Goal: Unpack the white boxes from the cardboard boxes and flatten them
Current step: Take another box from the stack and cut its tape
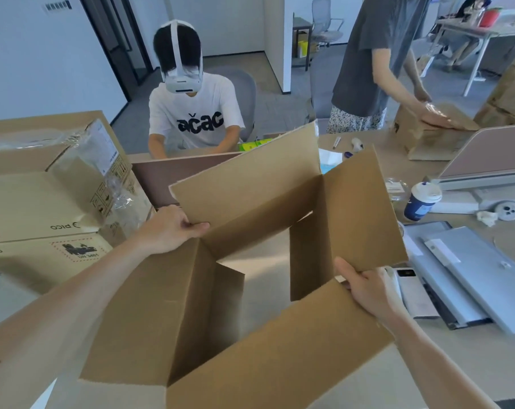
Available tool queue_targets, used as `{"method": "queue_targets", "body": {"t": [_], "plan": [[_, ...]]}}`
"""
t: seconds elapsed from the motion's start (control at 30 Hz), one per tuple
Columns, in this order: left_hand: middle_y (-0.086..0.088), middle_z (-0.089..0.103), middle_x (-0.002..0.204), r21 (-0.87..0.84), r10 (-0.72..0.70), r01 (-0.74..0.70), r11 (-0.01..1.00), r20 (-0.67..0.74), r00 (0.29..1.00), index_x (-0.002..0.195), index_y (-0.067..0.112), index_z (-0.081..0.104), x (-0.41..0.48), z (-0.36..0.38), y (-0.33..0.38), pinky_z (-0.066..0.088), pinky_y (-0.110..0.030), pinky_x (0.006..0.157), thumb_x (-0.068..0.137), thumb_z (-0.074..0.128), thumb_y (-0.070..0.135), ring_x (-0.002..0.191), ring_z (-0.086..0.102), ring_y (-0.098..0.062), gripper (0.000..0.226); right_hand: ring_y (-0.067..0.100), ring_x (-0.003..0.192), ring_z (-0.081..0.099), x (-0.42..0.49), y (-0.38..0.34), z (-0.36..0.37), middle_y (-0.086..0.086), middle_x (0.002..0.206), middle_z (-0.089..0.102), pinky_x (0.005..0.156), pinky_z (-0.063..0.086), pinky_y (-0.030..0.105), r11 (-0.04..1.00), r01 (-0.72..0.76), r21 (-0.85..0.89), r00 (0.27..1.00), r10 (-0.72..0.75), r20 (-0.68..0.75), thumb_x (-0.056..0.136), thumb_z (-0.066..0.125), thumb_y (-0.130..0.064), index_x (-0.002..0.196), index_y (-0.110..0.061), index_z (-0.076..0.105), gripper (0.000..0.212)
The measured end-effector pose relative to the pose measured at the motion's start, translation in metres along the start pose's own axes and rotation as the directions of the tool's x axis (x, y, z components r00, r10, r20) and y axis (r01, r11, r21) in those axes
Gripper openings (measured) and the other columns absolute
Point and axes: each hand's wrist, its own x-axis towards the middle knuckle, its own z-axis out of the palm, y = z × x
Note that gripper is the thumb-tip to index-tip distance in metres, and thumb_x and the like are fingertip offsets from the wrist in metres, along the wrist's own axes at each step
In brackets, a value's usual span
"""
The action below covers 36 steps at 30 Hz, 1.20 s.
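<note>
Cardboard box (250,202), empty and open at both ends, was held at diagonal corners: left hand (170,228) gripped its far-left corner, right hand (365,287) its near-right.

Cardboard box (250,196): open both ends.
Left hand (167,228): grips 10 o'clock corner.
Right hand (365,287): grips 4 o'clock corner.

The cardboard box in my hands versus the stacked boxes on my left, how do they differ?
The held box is open and empty; the stacked boxes look closed. The held box is plain; the stacked boxes carry printed marks and plastic wrap. Both are brown cardboard.
</note>
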Motion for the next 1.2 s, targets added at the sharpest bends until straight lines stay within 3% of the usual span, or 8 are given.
{"method": "queue_targets", "body": {"t": [0.07,0.17,0.4,0.5,0.67,0.87,1.1,1.2], "plan": [[0.009,0.037,0.041,0.063,-0.016,0.011,0.998,0.077,0.997,0.047,0.01,0.042,0.002,-0.005,0.002,0.037,-0.03,0.059,0.087,0.058,0.068,0.041,0.041,-0.01,0.072,0.016,0.069,0.06,0.012,-0.011,-0.001,0.003,0.071,0.064,0.056,0.04,0.017,0.998,-0.014,0.06,1.0,0.012,0.025,0.096,0.06,-0.03,0.074,-0.016,0.063,0.026],[0.018,0.072,0.081,0.111,-0.059,0.041,0.993,0.168,0.984,0.082,0.031,0.074,-0.004,-0.013,0.006,0.051,-0.033,0.088,0.076,0.042,0.089,0.082,0.066,-0.002,0.066,0.022,0.083,0.062,0.03,-0.022,-0.005,0.003,0.083,0.066,0.064,0.042,0.024,0.99,-0.011,0.14,0.999,0.005,0.042,0.095,0.062,-0.027,0.096,-0.01,0.068,0.018],[0.022,0.066,0.093,-0.085,-0.1,0.161,0.983,0.493,0.865,0.103,0.04,0.066,-0.015,-0.028,0.028,0.035,-0.014,0.096,0.091,0.052,0.061,0.087,0.06,0.005,0.029,0.01,0.07,0.061,0.041,-0.043,0.003,0.011,0.088,0.072,0.048,0.038,0.003,0.921,-0.118,0.372,0.989,0.075,0.128,0.093,0.064,-0.015,0.113,0.004,0.065,0.027],[0.007,0.066,0.114,-0.192,-0.107,0.263,0.945,0.581,0.807,0.122,0.038,0.064,-0.018,-0.026,0.028,0.025,-0.035,0.118,0.067,0.064,0.083,0.114,0.062,-0.016,0.071,0.013,0.045,0.06,0.038,-0.053,0.016,0.005,0.055,0.064,0.043,0.045,0.016,0.843,-0.225,0.489,0.969,0.142,0.201,0.092,0.064,-0.024,0.104,0.004,0.063,0.029],[-0.002,0.073,0.116,-0.39,0.013,0.235,0.89,0.538,0.843,0.119,0.025,0.07,-0.024,-0.007,0.038,0.037,-0.036,0.111,0.073,0.07,0.07,0.112,0.066,-0.027,0.065,0.02,0.067,0.064,0.046,-0.049,0.038,0.007,0.075,0.064,0.066,0.051,0.032,0.779,-0.328,0.534,0.905,0.097,0.414,0.076,0.067,-0.056,0.103,-0.014,0.058,0.05],[0.007,0.074,0.081,-0.472,0.022,0.263,0.841,0.516,0.856,0.117,0.026,0.067,-0.028,0.017,0.049,0.052,-0.026,0.079,0.09,0.063,0.058,0.081,0.067,-0.015,0.042,0.023,0.131,0.047,0.035,-0.035,0.065,0.001,0.146,0.048,0.11,0.037,0.054,0.761,-0.212,0.613,0.924,-0.047,0.378,0.05,0.049,-0.099,0.153,-0.027,0.03,0.126],[0.016,0.068,0.083,-0.472,0.062,0.165,0.866,0.428,0.902,0.109,0.032,0.058,-0.025,0.036,0.06,0.049,-0.021,0.08,0.093,0.053,0.056,0.077,0.063,-0.003,0.029,0.017,0.113,0.057,0.027,-0.027,0.075,0.004,0.124,0.061,0.094,0.049,0.038,0.789,-0.036,0.614,0.944,-0.174,0.28,0.068,0.033,-0.096,0.14,-0.013,0.045,0.111],[0.015,0.071,0.096,-0.468,0.066,0.162,0.869,0.434,0.898,0.113,0.034,0.057,-0.024,0.043,0.062,0.048,-0.02,0.079,0.087,0.055,0.07,0.084,0.066,-0.006,0.046,0.016,0.122,0.052,0.023,-0.026,0.084,-0.003,0.146,0.042,0.087,0.047,0.032,0.889,-0.002,0.458,0.922,-0.175,0.344,0.083,0.033,-0.083,0.144,-0.05,0.036,0.069]]}}
